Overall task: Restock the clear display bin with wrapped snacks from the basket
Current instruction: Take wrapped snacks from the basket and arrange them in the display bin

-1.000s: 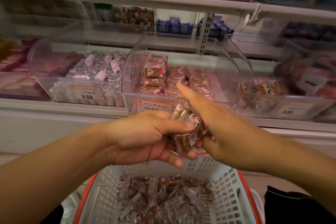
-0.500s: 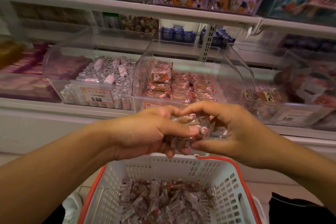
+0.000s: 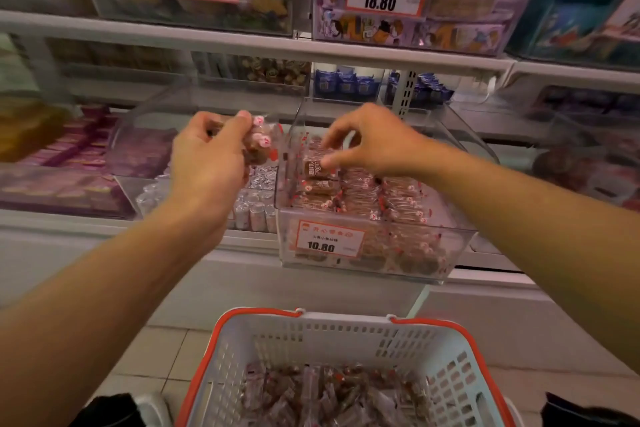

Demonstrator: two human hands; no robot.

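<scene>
The clear display bin [image 3: 460, 243] with a 10.80 price tag holds rows of brown wrapped snacks [image 3: 363, 198]. My left hand [image 3: 207, 163] grips a bunch of wrapped snacks [image 3: 258, 146], raised beside the bin's left wall. My right hand [image 3: 374, 142] reaches into the bin and pinches one snack packet [image 3: 313, 168] at the back left between thumb and fingers. Below, the white basket with an orange rim [image 3: 346, 326] holds many more wrapped snacks [image 3: 322, 392].
A second clear bin [image 3: 138, 149] with silver-wrapped sweets stands to the left. More bins line the shelf on both sides. An upper shelf [image 3: 242, 42] carries price tags 13.80 and 18.80. Tiled floor lies beneath the basket.
Both hands rose from above the basket and parted. The left carried the bunch up beside the bin; the right went into the bin with one packet.
</scene>
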